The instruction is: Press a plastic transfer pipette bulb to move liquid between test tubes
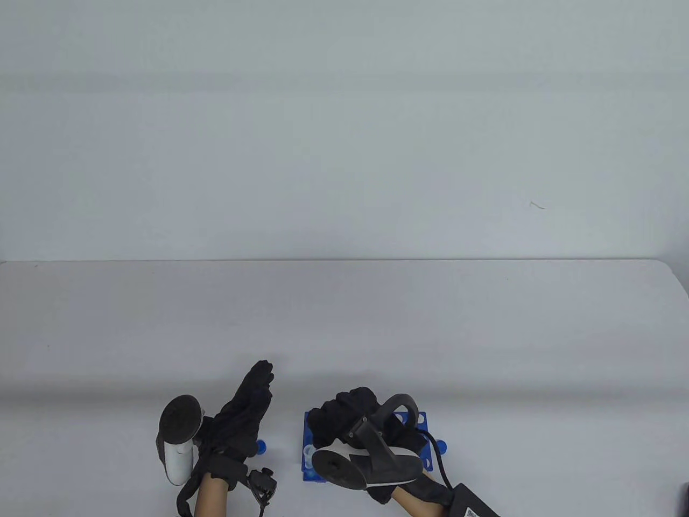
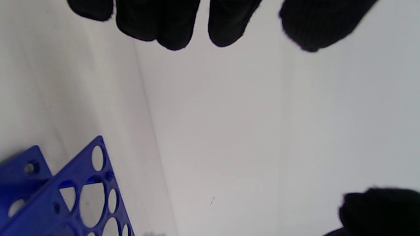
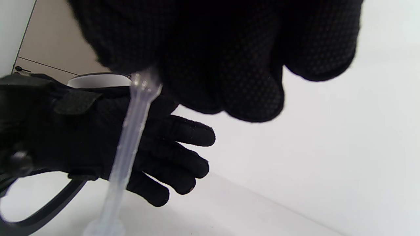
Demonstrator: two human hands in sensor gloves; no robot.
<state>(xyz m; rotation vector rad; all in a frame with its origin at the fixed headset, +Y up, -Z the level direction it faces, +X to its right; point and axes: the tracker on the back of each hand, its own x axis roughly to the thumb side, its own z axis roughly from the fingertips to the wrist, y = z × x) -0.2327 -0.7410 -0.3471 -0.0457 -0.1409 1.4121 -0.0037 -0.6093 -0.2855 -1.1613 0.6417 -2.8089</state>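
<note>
Both hands wear black knit gloves, the right hand (image 1: 355, 417) showing a dotted grip texture on its fingers (image 3: 256, 95). The left hand (image 1: 242, 414) carries a white-and-grey tracker (image 1: 180, 436). Bare skin shows at both wrists, and a black cable (image 1: 438, 463) trails at the right wrist's 3 o'clock.

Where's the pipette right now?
In the right wrist view the pipette hangs from the right hand, which grips its top, with its tip down at a tube mouth, in front of the left hand.
</note>
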